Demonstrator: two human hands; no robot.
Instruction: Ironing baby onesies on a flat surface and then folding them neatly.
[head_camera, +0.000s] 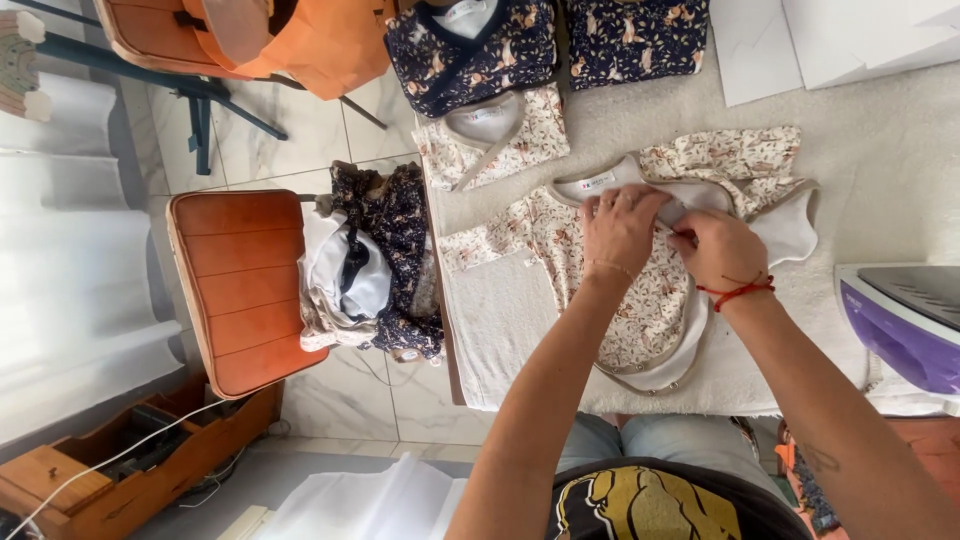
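Both hands work at the neckline of a cream printed baby garment (600, 290) spread flat on the towel-covered counter (870, 170). The left hand (620, 228) presses down on the fabric with fingers curled, gripping the cloth near the collar. The right hand (718, 250), a red cord at its wrist, pinches the white lining just beside it. Two folded dark garments (470, 50) and a folded cream one (495, 135) lie at the counter's far edge. A purple iron (905, 325) sits to the right, and an orange chair (245, 290) holds a clothes pile (375, 265).
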